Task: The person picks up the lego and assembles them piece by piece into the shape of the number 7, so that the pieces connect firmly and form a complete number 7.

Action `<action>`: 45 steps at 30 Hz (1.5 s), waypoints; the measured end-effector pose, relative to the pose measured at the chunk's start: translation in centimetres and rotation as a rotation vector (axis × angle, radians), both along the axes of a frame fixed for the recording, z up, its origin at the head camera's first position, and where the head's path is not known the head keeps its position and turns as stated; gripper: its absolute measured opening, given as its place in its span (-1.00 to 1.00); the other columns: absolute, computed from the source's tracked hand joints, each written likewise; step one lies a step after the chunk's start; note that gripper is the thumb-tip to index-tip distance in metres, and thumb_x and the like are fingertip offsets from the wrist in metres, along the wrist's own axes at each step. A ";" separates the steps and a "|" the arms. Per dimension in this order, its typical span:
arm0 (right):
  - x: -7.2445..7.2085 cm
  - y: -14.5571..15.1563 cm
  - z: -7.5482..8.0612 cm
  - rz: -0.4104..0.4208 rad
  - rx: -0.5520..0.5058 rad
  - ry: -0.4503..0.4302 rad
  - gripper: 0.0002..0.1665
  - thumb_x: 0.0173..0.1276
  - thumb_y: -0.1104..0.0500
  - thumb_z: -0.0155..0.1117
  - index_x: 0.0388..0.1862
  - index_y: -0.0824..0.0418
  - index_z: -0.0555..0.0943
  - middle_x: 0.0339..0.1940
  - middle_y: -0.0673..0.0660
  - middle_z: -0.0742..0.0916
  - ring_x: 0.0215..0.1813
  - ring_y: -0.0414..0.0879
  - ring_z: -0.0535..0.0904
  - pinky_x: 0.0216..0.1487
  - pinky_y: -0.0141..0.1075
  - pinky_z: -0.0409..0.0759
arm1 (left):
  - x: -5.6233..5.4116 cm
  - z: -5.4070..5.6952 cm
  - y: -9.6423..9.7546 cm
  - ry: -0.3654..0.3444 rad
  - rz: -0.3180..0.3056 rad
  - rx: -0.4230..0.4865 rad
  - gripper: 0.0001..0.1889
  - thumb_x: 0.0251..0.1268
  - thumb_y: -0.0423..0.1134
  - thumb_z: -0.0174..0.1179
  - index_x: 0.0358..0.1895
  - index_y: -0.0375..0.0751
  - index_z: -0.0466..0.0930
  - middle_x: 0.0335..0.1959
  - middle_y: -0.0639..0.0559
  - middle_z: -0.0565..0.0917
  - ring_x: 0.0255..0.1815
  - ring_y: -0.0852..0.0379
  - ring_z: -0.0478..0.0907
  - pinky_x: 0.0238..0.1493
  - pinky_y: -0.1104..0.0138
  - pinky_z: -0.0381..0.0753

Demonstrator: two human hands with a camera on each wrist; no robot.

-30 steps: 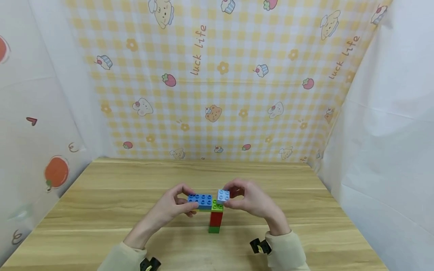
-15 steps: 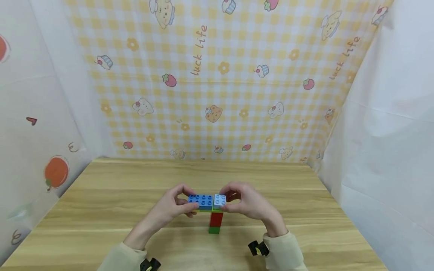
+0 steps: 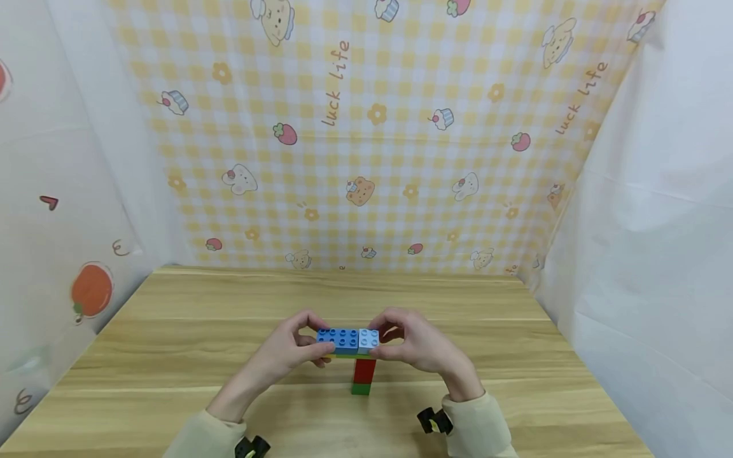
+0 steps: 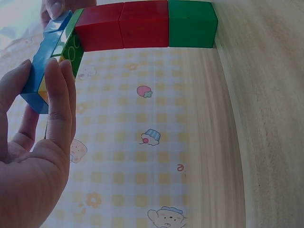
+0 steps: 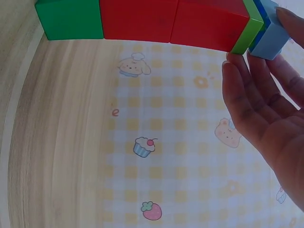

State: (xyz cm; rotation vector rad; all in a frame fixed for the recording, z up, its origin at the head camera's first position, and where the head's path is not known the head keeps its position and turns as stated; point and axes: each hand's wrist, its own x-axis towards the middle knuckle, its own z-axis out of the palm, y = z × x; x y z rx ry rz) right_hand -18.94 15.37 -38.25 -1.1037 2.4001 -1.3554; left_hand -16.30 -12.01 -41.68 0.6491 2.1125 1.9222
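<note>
My left hand (image 3: 286,346) pinches a blue toy building brick (image 3: 345,348) between thumb and fingers at its left end. My right hand (image 3: 420,346) pinches a smaller light blue brick (image 3: 368,341), which sits flush against the blue brick's right end. Under both lies a thin light green piece (image 5: 249,29), and a yellow piece (image 4: 43,89) shows beneath the blue brick by my left fingers. This top overhangs leftward from an upright column of two red bricks (image 4: 144,24) on a green brick (image 4: 192,24). In the right wrist view a slight gap shows between light blue brick and light green piece.
The column stands on a wood-grain table (image 3: 229,299). Behind it hangs a yellow checked cloth (image 3: 401,152) with printed cartoons. White sheets (image 3: 647,254) close off both sides.
My right hand has brought the light blue brick down and left onto the light green piece, closing the gap to the blue brick. My left hand has stayed in place.
</note>
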 end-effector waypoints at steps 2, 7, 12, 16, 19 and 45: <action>0.0 -0.1 0.1 0.005 -0.007 -0.006 -0.70 0.19 0.29 0.47 -0.10 0.21 0.63 -0.12 0.04 0.67 -0.11 -0.05 0.63 -0.01 -0.20 0.62 | 0.0 0.0 0.0 -0.001 -0.003 0.003 -0.64 0.35 -0.27 0.27 0.03 -0.41 0.39 -0.18 -0.27 0.65 -0.30 -0.25 0.66 -0.16 0.14 0.65; 0.0 -0.2 0.1 0.008 -0.021 -0.040 -0.72 0.19 0.30 0.47 -0.13 0.21 0.61 -0.12 0.07 0.67 -0.10 -0.01 0.63 -0.03 -0.18 0.62 | -0.1 -0.1 -0.3 -0.011 -0.001 0.008 -0.65 0.34 -0.26 0.27 0.03 -0.39 0.39 -0.16 -0.27 0.64 -0.32 -0.13 0.68 -0.16 0.14 0.65; 0.0 -0.2 0.2 -0.004 -0.023 -0.073 -0.72 0.20 0.30 0.46 -0.13 0.21 0.61 -0.12 0.07 0.67 -0.09 -0.01 0.63 -0.05 -0.16 0.63 | -0.1 0.0 -0.4 -0.022 0.008 0.007 -0.65 0.33 -0.26 0.28 0.03 -0.35 0.40 -0.14 -0.26 0.64 -0.32 -0.11 0.69 -0.15 0.11 0.65; 0.1 -0.4 0.3 -0.014 -0.025 -0.085 -0.72 0.20 0.32 0.46 -0.13 0.21 0.62 -0.11 0.07 0.67 -0.10 -0.01 0.62 -0.07 -0.15 0.64 | 0.0 0.1 -0.4 -0.012 0.007 0.010 -0.65 0.34 -0.26 0.27 0.03 -0.37 0.39 -0.15 -0.27 0.64 -0.32 -0.10 0.69 -0.16 0.13 0.66; 0.2 -0.7 0.2 -0.019 -0.025 -0.088 -0.71 0.17 0.34 0.47 -0.13 0.22 0.62 -0.11 0.07 0.67 -0.11 -0.03 0.62 -0.08 -0.16 0.64 | 0.3 0.2 -0.5 -0.007 0.006 0.013 -0.64 0.35 -0.26 0.26 0.04 -0.40 0.38 -0.11 -0.29 0.61 -0.31 -0.10 0.69 -0.17 0.14 0.66; 1.2 -0.6 -1.5 -0.126 -0.068 -0.146 -0.63 0.25 0.27 0.43 0.03 0.23 0.61 -0.12 0.08 0.68 -0.07 -0.01 0.58 -0.11 -0.20 0.62 | 0.3 1.2 -2.3 0.054 0.013 -0.172 -0.52 0.27 -0.16 0.34 0.17 -0.35 0.50 0.02 -0.18 0.59 -0.02 -0.04 0.60 -0.10 0.25 0.64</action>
